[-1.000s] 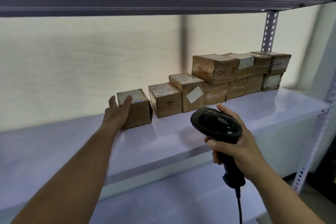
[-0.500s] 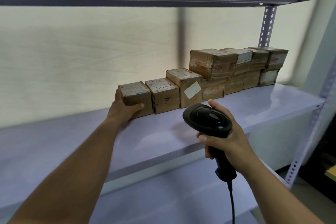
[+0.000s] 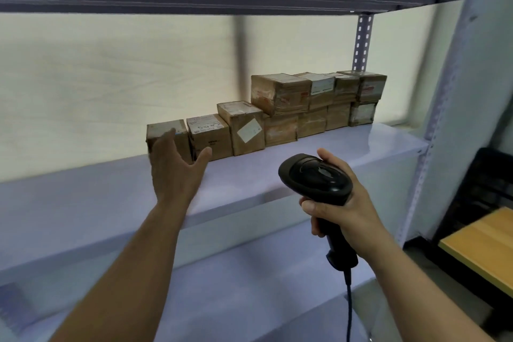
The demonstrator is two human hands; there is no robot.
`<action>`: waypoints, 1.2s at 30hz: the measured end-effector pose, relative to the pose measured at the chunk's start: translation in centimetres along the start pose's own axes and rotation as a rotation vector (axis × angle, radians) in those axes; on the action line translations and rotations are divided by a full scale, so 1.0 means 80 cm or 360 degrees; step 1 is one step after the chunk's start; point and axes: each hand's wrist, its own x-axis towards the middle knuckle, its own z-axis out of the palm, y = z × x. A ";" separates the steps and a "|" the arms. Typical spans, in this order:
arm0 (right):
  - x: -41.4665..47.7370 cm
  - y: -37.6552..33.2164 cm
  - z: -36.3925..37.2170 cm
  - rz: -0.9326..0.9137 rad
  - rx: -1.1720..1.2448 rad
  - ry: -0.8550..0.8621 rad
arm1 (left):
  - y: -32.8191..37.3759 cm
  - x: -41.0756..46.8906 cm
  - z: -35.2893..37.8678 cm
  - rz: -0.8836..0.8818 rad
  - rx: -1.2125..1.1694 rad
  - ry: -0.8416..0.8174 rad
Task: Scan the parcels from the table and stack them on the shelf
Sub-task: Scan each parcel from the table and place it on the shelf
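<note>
Cardboard parcels point(image 3: 280, 91): eleven on shelf point(image 3: 333, 153). Left hand point(image 3: 177, 172) fingers spread; right hand point(image 3: 347, 203) fingers clamped on scanner point(image 3: 313, 175).

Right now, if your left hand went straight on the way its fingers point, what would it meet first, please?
Most likely the leftmost parcel in the row on the shelf: the open left hand points at its front. Depth is unclear, so the hand may already be touching it.

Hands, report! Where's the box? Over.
Left hand open, by end parcel. Right hand grips scanner. Parcel stands on shelf. Nothing in the way.
</note>
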 end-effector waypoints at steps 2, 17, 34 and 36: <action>-0.022 -0.002 -0.030 0.0004 -0.0013 0.0063 | 0.029 -0.038 0.019 0.0085 -0.0059 -0.0058; -0.236 -0.028 -0.270 0.0121 -0.0038 0.0521 | 0.240 -0.332 0.178 0.0264 -0.0376 -0.0781; -0.399 -0.047 -0.471 0.0121 -0.0351 0.1193 | 0.450 -0.521 0.336 0.0645 -0.0606 -0.1522; -0.406 -0.039 -0.501 0.0138 -0.0375 0.1267 | 0.476 -0.536 0.363 0.0669 -0.0630 -0.1616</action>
